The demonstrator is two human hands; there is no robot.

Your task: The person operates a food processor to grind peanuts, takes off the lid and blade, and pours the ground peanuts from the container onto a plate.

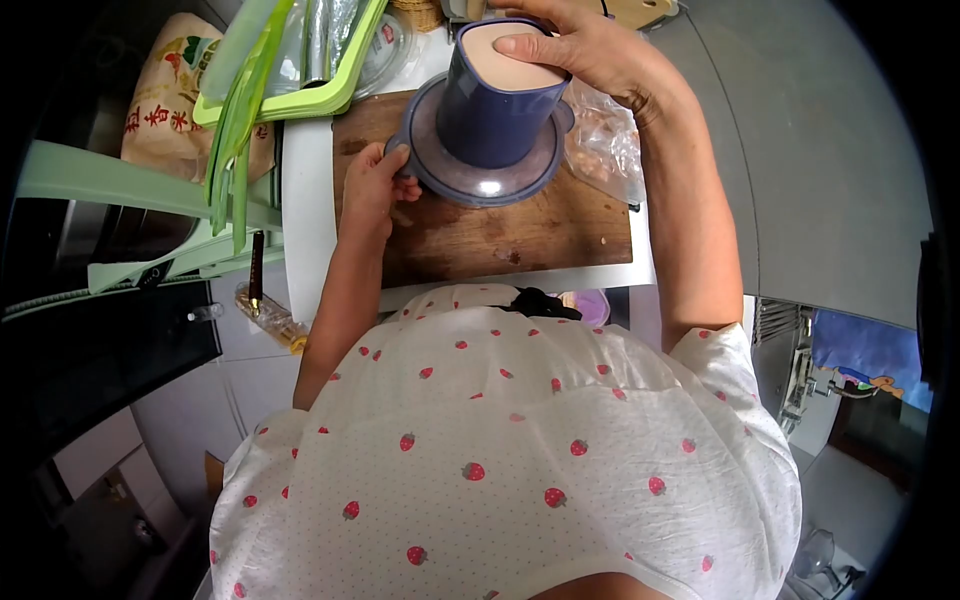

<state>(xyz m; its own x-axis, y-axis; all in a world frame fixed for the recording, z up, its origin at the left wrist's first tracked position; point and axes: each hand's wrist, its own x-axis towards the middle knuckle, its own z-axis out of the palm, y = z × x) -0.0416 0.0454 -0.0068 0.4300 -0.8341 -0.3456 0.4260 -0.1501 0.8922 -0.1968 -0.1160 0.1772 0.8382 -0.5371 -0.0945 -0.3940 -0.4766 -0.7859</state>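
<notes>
A dark blue container (492,118) with a pale flat top stands on a round translucent lid (487,187) with a blue rim, over a wooden cutting board (500,235). My left hand (378,190) pinches the handle tab at the lid's left side between thumb and fingers. Around the upper right of the container curves my right hand (580,50), its thumb on the pale top and its other fingers behind the far edge. A clear plastic bag (607,150) lies on the board's right side, beside the container.
At the upper left, a green-rimmed tray (330,98) holds plastic-wrapped things, and long green leaves (243,150) hang over its edge. A printed sack (160,110) stands behind it. A dark-handled utensil (257,275) hangs left of my left forearm. Grey cabinet surface (810,150) lies to the right.
</notes>
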